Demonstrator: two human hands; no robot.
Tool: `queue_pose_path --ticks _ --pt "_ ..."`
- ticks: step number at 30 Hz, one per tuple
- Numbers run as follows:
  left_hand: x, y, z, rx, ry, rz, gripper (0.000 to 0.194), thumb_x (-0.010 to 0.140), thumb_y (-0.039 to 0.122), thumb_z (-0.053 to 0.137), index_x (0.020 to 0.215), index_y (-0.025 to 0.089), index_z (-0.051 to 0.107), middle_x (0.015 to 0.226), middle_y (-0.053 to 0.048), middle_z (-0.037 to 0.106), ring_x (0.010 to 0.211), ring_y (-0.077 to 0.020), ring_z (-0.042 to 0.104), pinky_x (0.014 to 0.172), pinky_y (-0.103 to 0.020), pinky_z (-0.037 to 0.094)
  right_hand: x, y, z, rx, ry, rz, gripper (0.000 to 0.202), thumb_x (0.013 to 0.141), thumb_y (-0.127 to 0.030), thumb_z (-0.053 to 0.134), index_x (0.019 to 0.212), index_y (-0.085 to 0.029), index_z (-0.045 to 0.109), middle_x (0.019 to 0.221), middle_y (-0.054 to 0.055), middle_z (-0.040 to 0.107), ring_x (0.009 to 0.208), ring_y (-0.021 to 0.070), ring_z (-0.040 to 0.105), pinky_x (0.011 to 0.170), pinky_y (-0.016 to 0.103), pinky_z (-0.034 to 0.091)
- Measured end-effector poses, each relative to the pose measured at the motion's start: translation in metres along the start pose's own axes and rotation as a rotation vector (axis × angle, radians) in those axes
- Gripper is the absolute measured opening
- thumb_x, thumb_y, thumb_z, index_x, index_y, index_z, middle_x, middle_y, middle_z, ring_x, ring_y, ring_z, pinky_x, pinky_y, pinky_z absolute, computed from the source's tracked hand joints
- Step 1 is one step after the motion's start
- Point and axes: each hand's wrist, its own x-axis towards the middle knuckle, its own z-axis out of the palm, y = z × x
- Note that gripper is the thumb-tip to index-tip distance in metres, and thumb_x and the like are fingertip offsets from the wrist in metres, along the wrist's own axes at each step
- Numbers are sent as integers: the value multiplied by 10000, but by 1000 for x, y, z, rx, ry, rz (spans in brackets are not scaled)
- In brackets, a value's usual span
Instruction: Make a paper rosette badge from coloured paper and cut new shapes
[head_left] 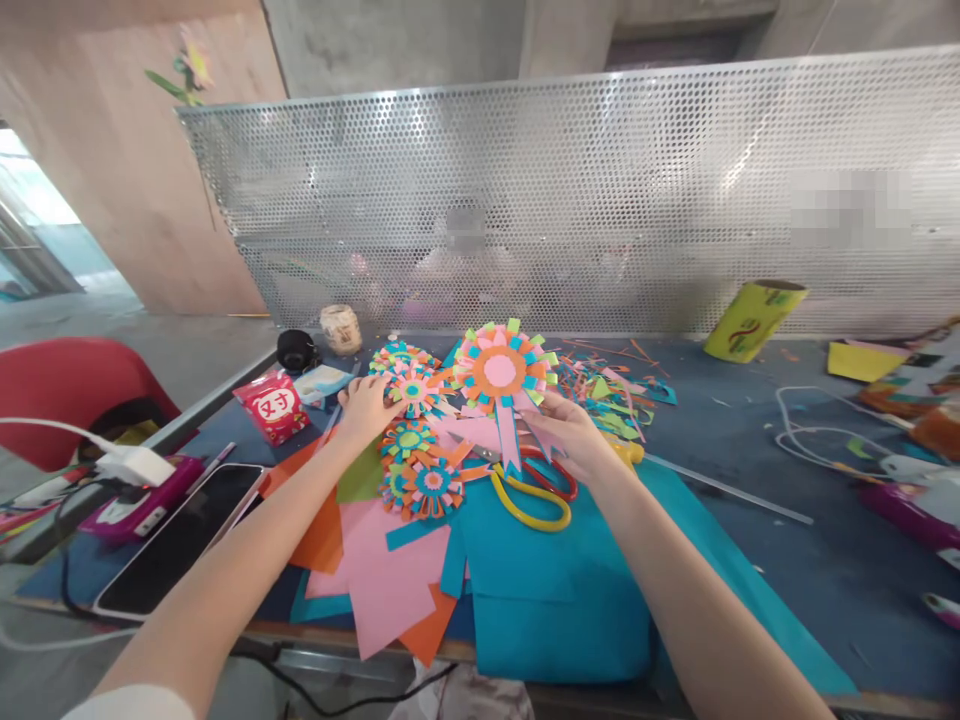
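Observation:
My right hand [568, 432] pinches the tails of a large layered rosette [501, 371], which has a pink centre, an orange ring and a looped fringe in green, blue, pink and orange. My left hand [367, 408] has its fingers closed on the edge of a smaller pink-and-blue rosette [415, 390]. Another fringed rosette [397, 354] lies behind that one. Closer to me are a green-centred rosette [409, 438] and an orange-and-blue rosette [435, 481]. Scissors [531, 505] with yellow and red handles lie below the large rosette, on blue sheets [559, 600].
Pink sheets [390, 580] and orange sheets [311, 535] lie at the front. Colourful scraps [611, 395] are heaped behind my right hand. A phone [180, 540], power strip [142, 505] and red packet [273, 407] stand left. A yellow tube [752, 322] leans by the perforated metal screen [600, 200].

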Motion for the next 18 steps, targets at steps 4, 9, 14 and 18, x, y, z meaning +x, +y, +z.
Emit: queue_pose_path --ticks 4,9,14,18 --pt "-5 2 -1 -22 42 25 307 769 395 617 990 182 630 1157 -133 565 1129 -321 443 950 -446 343 0 2 -1 5 -4 17 419 427 -246 861 804 -200 683 756 0 736 662 175 681 664 280 553" --pt "-6 10 -1 -9 15 -19 316 751 323 646 1036 188 611 1201 -111 550 1138 -312 448 931 -434 365 1 6 -3 0 -11 42 384 444 -225 856 786 -205 683 788 1 742 645 174 684 608 272 568" --pt "-4 8 4 22 4 -10 599 715 463 662 1228 179 542 1364 -142 440 1227 -355 371 983 -459 325 0 5 -3 17 19 59 404 424 -208 852 789 -222 680 797 -5 743 640 183 684 611 287 576" --pt "-2 3 8 -17 27 47 605 711 514 640 1207 177 562 1337 -120 477 1219 -335 378 1010 -433 307 0 2 -4 27 55 7 341 451 -185 824 752 -226 671 823 -17 735 729 170 685 645 240 558"
